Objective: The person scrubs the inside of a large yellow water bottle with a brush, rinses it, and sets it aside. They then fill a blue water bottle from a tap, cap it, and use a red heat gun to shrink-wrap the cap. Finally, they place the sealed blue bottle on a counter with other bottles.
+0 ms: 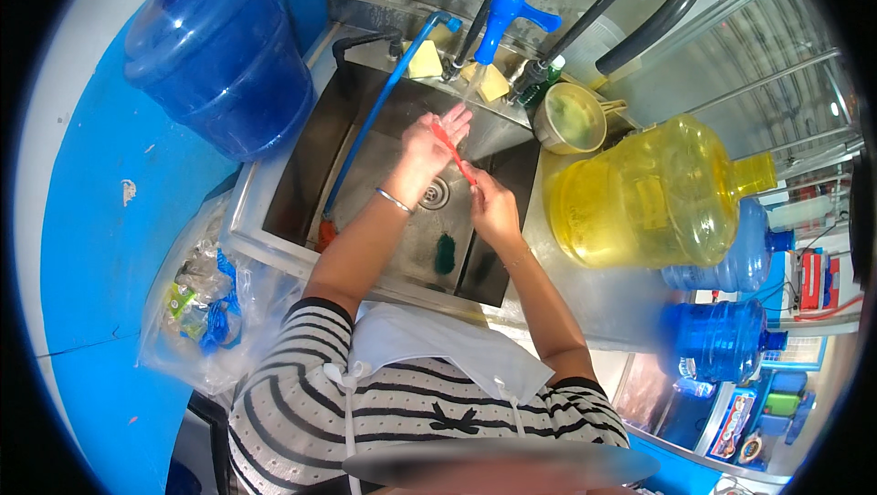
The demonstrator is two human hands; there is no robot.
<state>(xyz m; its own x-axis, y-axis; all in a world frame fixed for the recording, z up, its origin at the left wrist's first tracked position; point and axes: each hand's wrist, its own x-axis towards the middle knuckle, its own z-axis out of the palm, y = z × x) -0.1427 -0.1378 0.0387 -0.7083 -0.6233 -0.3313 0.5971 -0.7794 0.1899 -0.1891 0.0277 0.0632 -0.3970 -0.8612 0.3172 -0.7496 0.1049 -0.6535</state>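
Observation:
My left hand point(438, 137) is over the sink point(384, 248), below the running tap point(498, 25) with the blue handle. Its palm is turned up and its fingers are stretched out. A slim red strip-like tool point(454, 152) slants across this palm; its exact kind is not clear. My right hand point(493, 207) has its fingers closed on the tool's lower end. A thin stream of water point(473, 84) falls near my left fingertips. Beneath my hands lie the round drain point(434, 192) and a dark green scouring pad point(445, 254).
Blue pipe point(379, 98) crosses the sink's left side. Yellow sponges point(425, 60) sit at its back edge, near a pale yellow dipper point(571, 118). A yellow water jug point(639, 198) stands right, a blue one point(219, 52) left. A plastic bag of rubbish point(206, 303) hangs at left.

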